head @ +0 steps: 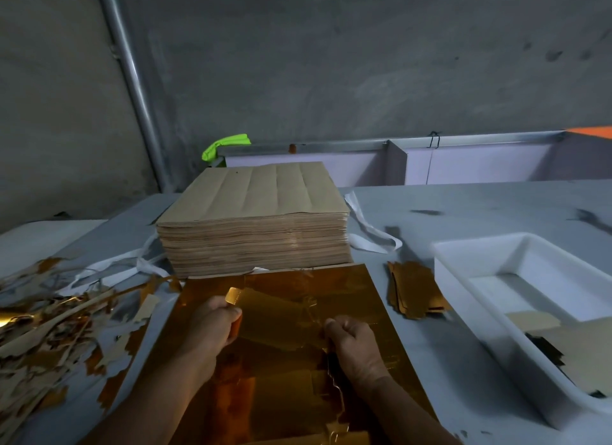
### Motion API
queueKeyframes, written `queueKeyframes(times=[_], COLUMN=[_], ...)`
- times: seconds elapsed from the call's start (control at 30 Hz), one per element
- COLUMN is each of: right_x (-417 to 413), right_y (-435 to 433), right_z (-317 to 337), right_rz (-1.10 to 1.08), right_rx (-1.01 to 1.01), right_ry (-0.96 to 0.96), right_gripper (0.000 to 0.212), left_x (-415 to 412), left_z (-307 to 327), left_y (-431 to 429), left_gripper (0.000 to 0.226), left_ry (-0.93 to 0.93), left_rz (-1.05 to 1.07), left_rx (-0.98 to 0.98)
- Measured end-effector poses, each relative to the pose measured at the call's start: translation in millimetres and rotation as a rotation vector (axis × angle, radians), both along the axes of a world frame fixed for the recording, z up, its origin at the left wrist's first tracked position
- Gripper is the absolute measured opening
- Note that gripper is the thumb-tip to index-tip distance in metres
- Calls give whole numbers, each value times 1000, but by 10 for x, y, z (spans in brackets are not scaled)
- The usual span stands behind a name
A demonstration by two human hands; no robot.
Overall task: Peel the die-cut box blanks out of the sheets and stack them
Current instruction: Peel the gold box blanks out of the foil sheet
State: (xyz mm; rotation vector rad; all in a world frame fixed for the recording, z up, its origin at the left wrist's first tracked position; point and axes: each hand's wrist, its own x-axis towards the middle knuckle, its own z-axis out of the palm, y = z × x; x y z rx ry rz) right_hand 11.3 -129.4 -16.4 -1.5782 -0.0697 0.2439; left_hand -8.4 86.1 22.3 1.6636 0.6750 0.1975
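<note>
While our left hand (212, 325) pinches the left end of a gold blank (275, 315) and our right hand (352, 342) grips its right end, we hold it over the gold sheet (364, 295) on the grey table (447, 202), peeled blanks (414, 292) piled between sheet and white tray (480, 242).

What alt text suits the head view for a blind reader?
The left hand and right hand pinch a gold blank, partly lifted off the gold sheet. Behind stands a stack of brown sheets; scrap pile left, peeled blanks and white tray right.
</note>
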Motion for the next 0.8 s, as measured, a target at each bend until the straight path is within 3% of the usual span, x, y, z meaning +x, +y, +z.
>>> queueKeyframes(times=[0.53,0.7,0.8], right_x=[29,17,12], right_y=[-3,-3,-9], right_z=[-46,-35,-18], right_rz=[-71,-56,-81], right_rx=[128,152,143], right_ry=[-24,-33,-49], right_gripper=[21,36,54], left_x=[-55,-6,15], left_z=[115,157,198], left_y=[179,-21,-174], left_gripper=[27,9,19], left_ry=[-12,-17,-28], left_rz=[82,40,13], left_rx=[-61,-90,-94])
